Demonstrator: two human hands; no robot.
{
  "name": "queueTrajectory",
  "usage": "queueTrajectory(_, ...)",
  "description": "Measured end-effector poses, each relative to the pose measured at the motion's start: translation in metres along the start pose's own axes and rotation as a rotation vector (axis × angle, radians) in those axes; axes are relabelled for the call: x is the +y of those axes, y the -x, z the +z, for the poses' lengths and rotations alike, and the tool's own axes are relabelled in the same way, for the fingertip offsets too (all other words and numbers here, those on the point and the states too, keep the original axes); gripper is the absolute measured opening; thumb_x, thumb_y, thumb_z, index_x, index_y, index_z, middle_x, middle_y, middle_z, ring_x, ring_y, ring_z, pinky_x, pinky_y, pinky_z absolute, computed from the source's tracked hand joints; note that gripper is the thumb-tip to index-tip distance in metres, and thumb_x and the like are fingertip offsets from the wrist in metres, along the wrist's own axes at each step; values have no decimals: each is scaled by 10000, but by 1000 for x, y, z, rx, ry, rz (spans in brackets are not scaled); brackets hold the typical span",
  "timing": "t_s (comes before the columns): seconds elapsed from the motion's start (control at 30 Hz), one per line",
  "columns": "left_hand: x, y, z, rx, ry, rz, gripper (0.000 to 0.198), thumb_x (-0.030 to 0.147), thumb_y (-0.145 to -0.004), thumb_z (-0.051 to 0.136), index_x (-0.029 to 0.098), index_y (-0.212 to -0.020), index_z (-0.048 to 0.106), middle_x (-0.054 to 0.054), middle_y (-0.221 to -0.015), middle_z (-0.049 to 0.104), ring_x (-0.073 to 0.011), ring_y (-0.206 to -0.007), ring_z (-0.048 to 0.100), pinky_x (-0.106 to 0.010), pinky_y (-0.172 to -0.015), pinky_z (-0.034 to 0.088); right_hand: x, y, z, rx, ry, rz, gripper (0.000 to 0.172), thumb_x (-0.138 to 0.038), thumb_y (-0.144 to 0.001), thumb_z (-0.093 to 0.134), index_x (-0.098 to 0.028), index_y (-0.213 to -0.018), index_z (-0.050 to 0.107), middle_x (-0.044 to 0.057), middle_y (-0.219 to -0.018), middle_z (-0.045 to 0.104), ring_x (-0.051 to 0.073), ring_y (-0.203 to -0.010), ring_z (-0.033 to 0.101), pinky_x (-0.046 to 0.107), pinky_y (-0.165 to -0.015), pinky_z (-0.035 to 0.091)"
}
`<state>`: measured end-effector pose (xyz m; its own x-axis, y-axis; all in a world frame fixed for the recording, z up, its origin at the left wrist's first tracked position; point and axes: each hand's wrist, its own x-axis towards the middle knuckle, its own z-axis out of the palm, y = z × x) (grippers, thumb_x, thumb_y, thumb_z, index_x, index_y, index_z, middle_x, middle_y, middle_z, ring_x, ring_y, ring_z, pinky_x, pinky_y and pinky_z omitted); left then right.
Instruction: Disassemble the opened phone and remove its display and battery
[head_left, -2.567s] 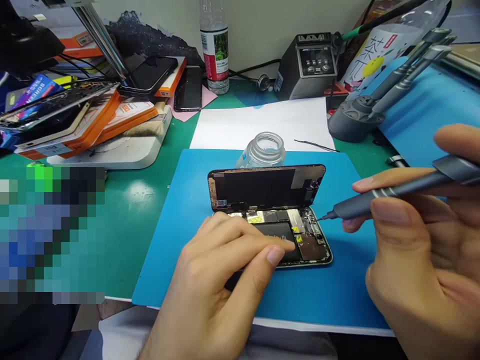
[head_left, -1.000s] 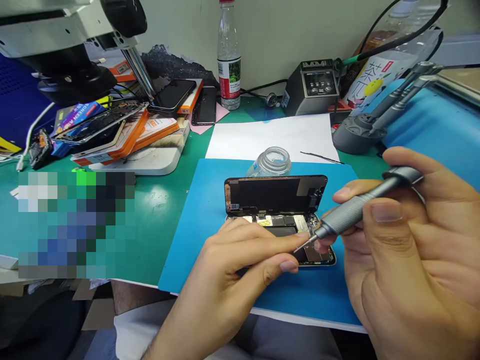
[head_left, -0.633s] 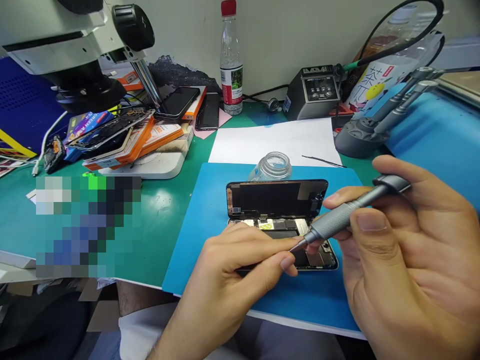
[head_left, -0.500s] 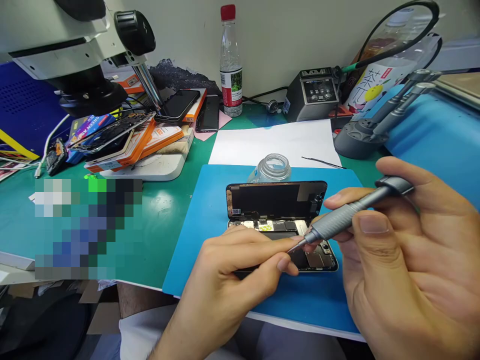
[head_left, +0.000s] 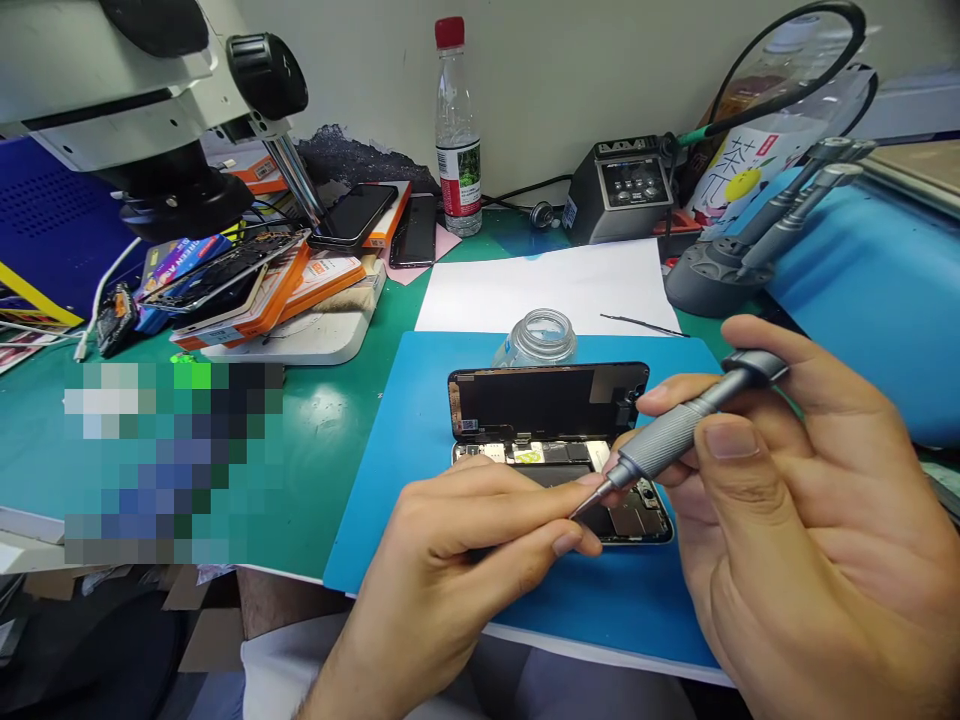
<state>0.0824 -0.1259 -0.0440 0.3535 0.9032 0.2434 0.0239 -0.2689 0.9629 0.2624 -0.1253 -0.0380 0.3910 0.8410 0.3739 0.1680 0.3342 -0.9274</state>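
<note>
A grey precision screwdriver (head_left: pixel 664 440) lies slanted in my right hand (head_left: pixel 795 500), whose thumb and fingers grip its knurled handle, with the index finger at the cap end. My left hand (head_left: pixel 480 560) is closed in a pinch around the screwdriver's thin tip; whether a small part is also between those fingertips is hidden. Just behind and below both hands, an opened phone (head_left: pixel 637 520) lies on the blue mat (head_left: pixel 397 430). Its detached-looking screen (head_left: pixel 540 405) stands upright along the far edge, leaning near a glass jar (head_left: pixel 541 338). My left hand covers part of the phone's inside.
Behind the mat are white paper (head_left: pixel 510 285), a thin dark strip (head_left: pixel 641 325), a water bottle (head_left: pixel 458 150) and a control box (head_left: pixel 619 190). A screwdriver holder (head_left: pixel 712 280) stands right. A microscope (head_left: pixel 180 130) overhangs stacked phones and boxes (head_left: pixel 277 290) at left.
My right hand and the screwdriver have shifted slightly left and the handle tilts a bit more steeply. The left hand keeps its pinch at the tip. The view has moved slightly.
</note>
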Motion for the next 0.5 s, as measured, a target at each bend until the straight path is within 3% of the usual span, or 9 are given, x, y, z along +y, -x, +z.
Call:
queueTrajectory(0.1, -1, -1, 0, 1, 3, 13, 321, 149, -1008, 720, 331, -1259, 803, 47, -973, 858, -130, -882, 733, -239, -859, 502, -3, 1, 1, -6, -41, 57, 493, -385, -991, 705, -329, -1472, 613, 47, -1076, 719, 164, -892, 736, 193, -677, 656)
queueTrajectory(0.2, -1, 0, 0, 3, 8, 6, 311, 156, -1011, 721, 335, -1250, 806, 57, -954, 855, -118, -880, 732, -236, -872, 491, -3, 2, 1, -11, -44, 58, 494, -399, -994, 699, -331, -1476, 611, 55, -1063, 712, 166, -923, 736, 142, -569, 605)
queueTrajectory(0.5, 1, 1, 0, -42, 41, 12, 299, 190, -1031, 702, 315, -1288, 792, 45, -1007, 856, -125, -948, 752, -255, -928, 489, 3, -3, -2, -12, -10, 7, 460, -372, -988, 693, -326, -1443, 648, 77, -1045, 710, 166, -720, 709, 211, -439, 546)
